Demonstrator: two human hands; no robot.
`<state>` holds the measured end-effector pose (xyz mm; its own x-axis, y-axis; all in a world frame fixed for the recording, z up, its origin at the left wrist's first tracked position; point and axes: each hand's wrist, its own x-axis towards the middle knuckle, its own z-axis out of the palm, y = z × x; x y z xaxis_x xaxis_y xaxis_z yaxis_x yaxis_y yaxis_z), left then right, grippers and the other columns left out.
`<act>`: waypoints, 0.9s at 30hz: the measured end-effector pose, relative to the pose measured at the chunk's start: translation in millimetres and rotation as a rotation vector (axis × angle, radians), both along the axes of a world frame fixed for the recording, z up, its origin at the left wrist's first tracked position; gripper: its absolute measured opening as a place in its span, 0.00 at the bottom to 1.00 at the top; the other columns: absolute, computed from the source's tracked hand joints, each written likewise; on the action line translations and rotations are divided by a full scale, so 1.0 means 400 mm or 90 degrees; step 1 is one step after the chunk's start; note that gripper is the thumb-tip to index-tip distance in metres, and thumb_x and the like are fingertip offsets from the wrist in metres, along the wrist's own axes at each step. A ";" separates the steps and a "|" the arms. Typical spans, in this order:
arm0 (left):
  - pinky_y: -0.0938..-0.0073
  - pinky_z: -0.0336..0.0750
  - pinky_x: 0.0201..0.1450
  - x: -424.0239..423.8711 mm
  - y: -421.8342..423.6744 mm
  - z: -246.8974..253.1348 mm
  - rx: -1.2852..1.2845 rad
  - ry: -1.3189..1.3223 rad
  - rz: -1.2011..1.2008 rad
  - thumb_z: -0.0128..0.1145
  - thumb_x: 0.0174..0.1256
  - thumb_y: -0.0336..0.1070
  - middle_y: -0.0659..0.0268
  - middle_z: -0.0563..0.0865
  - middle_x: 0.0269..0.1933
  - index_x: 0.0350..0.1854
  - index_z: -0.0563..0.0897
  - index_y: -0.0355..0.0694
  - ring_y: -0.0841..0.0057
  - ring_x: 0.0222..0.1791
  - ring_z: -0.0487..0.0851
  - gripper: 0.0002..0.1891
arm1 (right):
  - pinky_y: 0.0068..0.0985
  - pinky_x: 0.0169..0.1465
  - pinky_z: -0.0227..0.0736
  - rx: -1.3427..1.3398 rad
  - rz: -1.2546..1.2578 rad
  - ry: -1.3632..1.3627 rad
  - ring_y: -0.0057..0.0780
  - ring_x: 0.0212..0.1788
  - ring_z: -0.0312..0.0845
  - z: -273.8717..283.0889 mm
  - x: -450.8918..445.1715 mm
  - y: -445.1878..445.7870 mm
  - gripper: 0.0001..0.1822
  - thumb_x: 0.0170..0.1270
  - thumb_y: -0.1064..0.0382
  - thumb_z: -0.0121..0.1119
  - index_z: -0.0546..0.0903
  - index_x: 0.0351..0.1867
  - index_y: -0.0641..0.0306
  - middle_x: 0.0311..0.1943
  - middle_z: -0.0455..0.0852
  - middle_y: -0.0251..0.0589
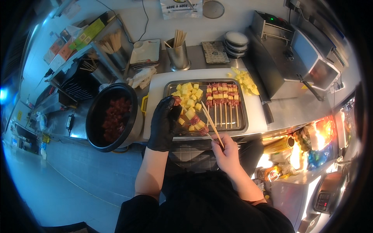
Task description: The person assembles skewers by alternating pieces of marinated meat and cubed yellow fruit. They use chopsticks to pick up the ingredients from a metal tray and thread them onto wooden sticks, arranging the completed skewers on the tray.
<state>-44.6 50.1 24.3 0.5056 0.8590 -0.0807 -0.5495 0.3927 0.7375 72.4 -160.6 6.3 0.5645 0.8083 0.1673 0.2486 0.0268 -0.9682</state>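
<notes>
My left hand (pixel 163 123), in a black glove, pinches a piece of red meat (pixel 177 100) at the tip of a wooden skewer. Further down that skewer sit yellow cubes and meat pieces (pixel 194 120). My bare right hand (pixel 226 150) grips its lower end, together with several spare skewers (pixel 212 121). Both hands are over the near part of a metal tray (pixel 245 128). Loose yellow cubes (pixel 188 91) lie in the tray's left half. Finished-looking skewers of meat and yellow cubes (pixel 223 94) lie side by side in its right half, sticks towards me.
A black bowl of meat chunks (pixel 116 119) stands left of the white cutting board (pixel 256 115). Yellow scraps (pixel 246 81) and a knife (pixel 267 113) lie right. Behind are a steel skewer holder (pixel 178 56), plates (pixel 145 52) and a cloth (pixel 142 78).
</notes>
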 end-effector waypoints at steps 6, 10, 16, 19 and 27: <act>0.80 0.83 0.48 -0.003 0.000 0.000 0.169 0.121 0.044 0.60 0.74 0.31 0.63 0.87 0.48 0.52 0.84 0.37 0.78 0.48 0.86 0.09 | 0.21 0.27 0.64 -0.009 0.003 -0.021 0.18 0.19 0.69 0.002 0.004 -0.002 0.05 0.70 0.71 0.60 0.79 0.45 0.65 0.17 0.76 0.36; 0.80 0.83 0.47 0.004 -0.018 0.030 0.054 0.072 0.055 0.61 0.73 0.31 0.65 0.87 0.47 0.51 0.85 0.39 0.79 0.45 0.86 0.08 | 0.22 0.26 0.64 -0.013 0.004 -0.035 0.19 0.18 0.70 0.009 0.006 -0.004 0.05 0.70 0.71 0.60 0.79 0.44 0.66 0.17 0.76 0.37; 0.80 0.83 0.48 0.005 -0.018 0.024 0.082 0.083 0.053 0.63 0.73 0.31 0.66 0.88 0.46 0.48 0.86 0.39 0.79 0.44 0.86 0.07 | 0.22 0.26 0.65 -0.019 0.005 -0.054 0.19 0.18 0.69 0.030 0.009 -0.009 0.05 0.70 0.71 0.60 0.79 0.44 0.66 0.17 0.77 0.37; 0.78 0.83 0.48 0.010 -0.031 0.038 0.098 0.113 0.068 0.63 0.72 0.31 0.65 0.88 0.46 0.47 0.86 0.38 0.78 0.45 0.86 0.06 | 0.22 0.27 0.65 -0.007 -0.005 -0.070 0.19 0.19 0.69 0.018 0.012 -0.010 0.05 0.70 0.71 0.60 0.79 0.44 0.66 0.18 0.77 0.37; 0.80 0.80 0.50 0.015 -0.060 0.057 0.292 0.210 0.143 0.65 0.71 0.31 0.63 0.91 0.44 0.50 0.87 0.35 0.79 0.45 0.87 0.10 | 0.21 0.27 0.63 0.003 0.012 0.012 0.18 0.20 0.66 0.004 -0.001 -0.009 0.06 0.70 0.72 0.60 0.79 0.46 0.65 0.17 0.75 0.35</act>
